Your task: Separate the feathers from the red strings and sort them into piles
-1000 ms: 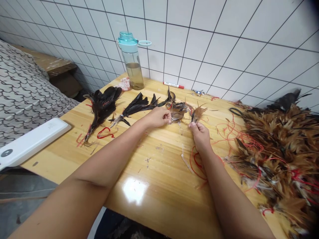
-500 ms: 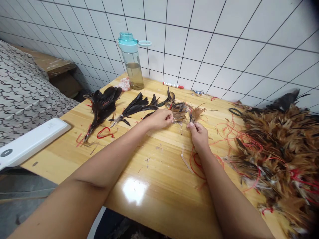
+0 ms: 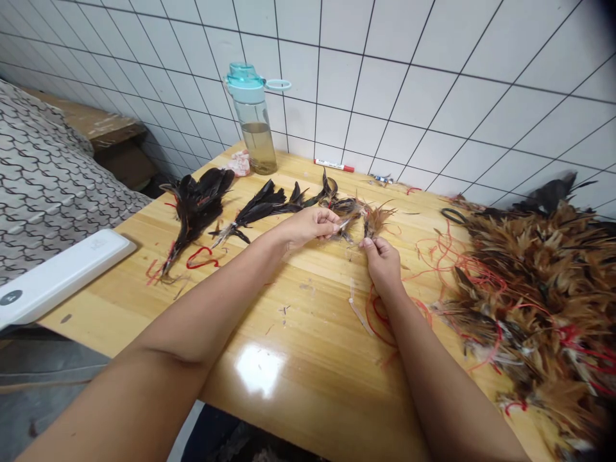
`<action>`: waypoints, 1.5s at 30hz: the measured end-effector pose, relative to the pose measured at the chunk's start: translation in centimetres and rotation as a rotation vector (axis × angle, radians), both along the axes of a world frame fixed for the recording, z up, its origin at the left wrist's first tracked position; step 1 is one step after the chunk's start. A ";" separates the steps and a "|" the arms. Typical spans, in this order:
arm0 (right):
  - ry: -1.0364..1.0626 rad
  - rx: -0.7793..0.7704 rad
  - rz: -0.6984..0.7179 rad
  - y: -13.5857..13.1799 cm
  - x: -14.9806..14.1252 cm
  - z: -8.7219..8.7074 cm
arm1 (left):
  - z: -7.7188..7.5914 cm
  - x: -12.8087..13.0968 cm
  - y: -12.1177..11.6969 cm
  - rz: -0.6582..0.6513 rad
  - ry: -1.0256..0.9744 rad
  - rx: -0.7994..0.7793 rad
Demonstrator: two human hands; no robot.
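Note:
Both my hands work over a wooden table point(image 3: 289, 333). My left hand point(image 3: 310, 226) is closed in a pinch on a few dark brown feathers point(image 3: 347, 210), lifted slightly off the table. My right hand point(image 3: 382, 262) is closed on the base of a small tuft of orange-brown feathers point(image 3: 378, 219) that fans upward. The two hands are a short gap apart. Black feathers point(image 3: 262, 205) lie in a row just left of my left hand, and a bigger black bunch point(image 3: 197, 202) lies further left.
A large heap of brown feathers tied with red string point(image 3: 539, 289) fills the table's right side. A water bottle point(image 3: 254, 122) and a red-capped marker point(image 3: 333, 166) stand by the tiled wall. A white flat device point(image 3: 62, 273) lies at the left edge. Loose red strings point(image 3: 202, 258) are scattered.
My left hand has lifted a little and pulled its feathers away from the pile. My right hand has shifted slightly toward me with its tuft.

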State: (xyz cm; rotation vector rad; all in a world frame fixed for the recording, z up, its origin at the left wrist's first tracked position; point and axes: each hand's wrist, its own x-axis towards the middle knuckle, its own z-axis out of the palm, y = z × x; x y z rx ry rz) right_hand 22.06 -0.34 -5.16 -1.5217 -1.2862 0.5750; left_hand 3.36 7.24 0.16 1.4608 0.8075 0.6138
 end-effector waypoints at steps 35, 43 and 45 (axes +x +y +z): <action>0.003 -0.018 0.159 0.6 0.2 -0.6 | -2.1 3.4 -1.8 0.085 -0.050 0.154; 0.012 -0.038 0.160 0.6 0.2 -0.6 | -1.7 3.2 -1.8 0.075 0.002 0.176; -0.001 -0.038 0.161 0.6 0.2 -0.6 | -1.6 3.2 -1.9 0.086 0.021 0.188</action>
